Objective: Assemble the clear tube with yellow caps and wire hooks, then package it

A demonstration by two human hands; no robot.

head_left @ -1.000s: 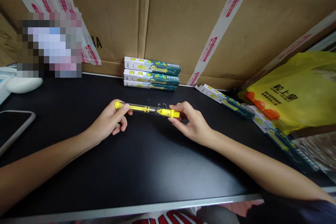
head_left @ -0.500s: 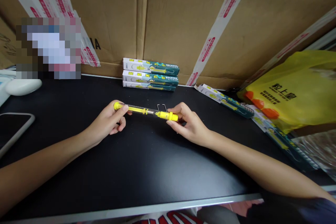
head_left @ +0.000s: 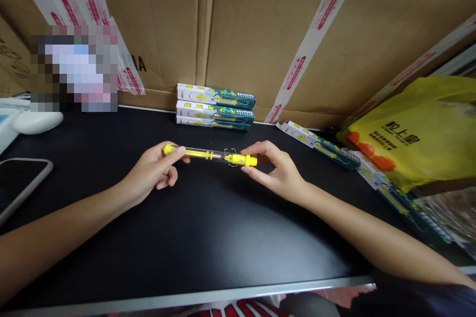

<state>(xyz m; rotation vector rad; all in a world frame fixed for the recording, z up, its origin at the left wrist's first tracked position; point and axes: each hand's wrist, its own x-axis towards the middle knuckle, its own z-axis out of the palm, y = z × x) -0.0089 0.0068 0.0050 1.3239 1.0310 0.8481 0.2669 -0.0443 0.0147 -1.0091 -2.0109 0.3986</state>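
A spring scale (head_left: 199, 153), a clear tube with yellow inner parts and yellow ends, is held nearly level above the black table. My left hand (head_left: 159, 164) is closed around its left end, thumb lying along the tube. At the other end, my right hand (head_left: 274, 166) has its thumb and forefinger apart on either side of the yellow cap (head_left: 251, 160), seemingly without gripping it. Thin bent wire hooks (head_left: 231, 150) lie on the table behind the tube, partly hidden by it.
Several printed spring-scale boxes (head_left: 215, 106) are stacked against the cardboard (head_left: 245, 25) at the back. More boxes (head_left: 320, 143) lie at the right beside a yellow plastic bag (head_left: 405, 129). A phone (head_left: 22, 185) and a white rounded object (head_left: 39, 122) are on the left.
The fingers of my right hand have spread away from the yellow cap and shifted slightly right. My left hand keeps hold of the spring scale. The view has shifted a little.
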